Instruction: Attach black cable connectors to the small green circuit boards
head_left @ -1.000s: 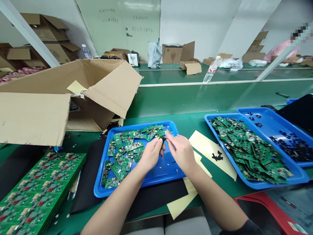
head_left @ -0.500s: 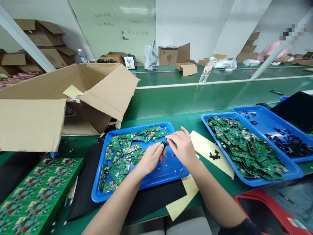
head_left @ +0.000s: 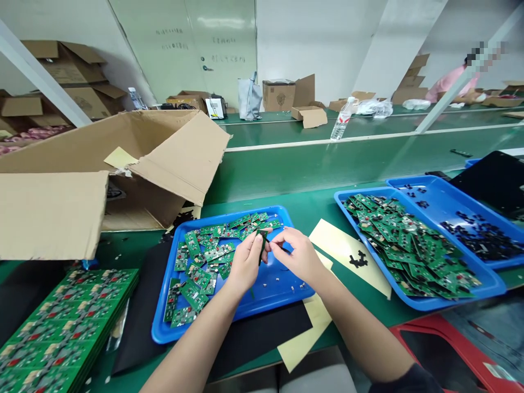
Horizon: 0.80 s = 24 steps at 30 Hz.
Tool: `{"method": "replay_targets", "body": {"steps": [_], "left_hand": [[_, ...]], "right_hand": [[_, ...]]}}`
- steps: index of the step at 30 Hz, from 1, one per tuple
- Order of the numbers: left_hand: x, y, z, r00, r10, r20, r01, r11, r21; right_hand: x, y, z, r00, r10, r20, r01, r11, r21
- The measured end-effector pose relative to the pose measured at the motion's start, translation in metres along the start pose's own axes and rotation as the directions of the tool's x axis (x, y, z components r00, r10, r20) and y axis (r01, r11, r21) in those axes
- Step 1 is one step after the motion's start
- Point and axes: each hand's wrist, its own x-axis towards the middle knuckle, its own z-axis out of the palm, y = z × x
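My left hand (head_left: 244, 263) is closed on a small green circuit board (head_left: 262, 236), held tilted above a blue tray (head_left: 164, 305). Something black lies along the board's face. Right beside it, my right hand (head_left: 298, 254) has thumb and forefinger pinched together at the board's edge; a dark bit shows at the fingertips, too small to name. Many loose circuit boards (head_left: 195, 292) fill the left part of the tray, and tiny pale bits (head_left: 278, 279) are scattered under my hands.
A second blue tray (head_left: 440, 307) heaped with boards stands right, beside a third tray (head_left: 448, 204) of small black pieces. Yellowish paper (head_left: 333, 240) with a black cut-out piece (head_left: 358, 259) lies between. Stacked board panels (head_left: 61, 327) and an open carton (head_left: 180, 158) are left. A person (head_left: 450, 84) sits far right.
My left hand has moved slightly left and turned the board more upright. The right hand's fingers have curled in, pinching against the board's edge.
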Motion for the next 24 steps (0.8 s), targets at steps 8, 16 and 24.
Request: {"method": "replay_targets", "body": {"steps": [8,16,24], "left_hand": [[-0.003,0.005,-0.001,0.997,0.014,0.078,-0.019,0.998,0.061],[-0.002,0.009,-0.004,0.98,-0.035,0.194,-0.008,0.976,0.219],[0.0,0.008,-0.004,0.965,-0.064,0.255,0.009,0.978,0.21]], "right_hand": [[0.001,0.007,-0.001,0.99,0.013,-0.143,-0.03,0.993,-0.115],[-0.002,0.012,0.0,0.981,-0.124,-0.148,0.08,0.96,-0.27],[-0.001,0.011,0.005,0.973,-0.199,-0.114,0.179,0.971,-0.16]]}}
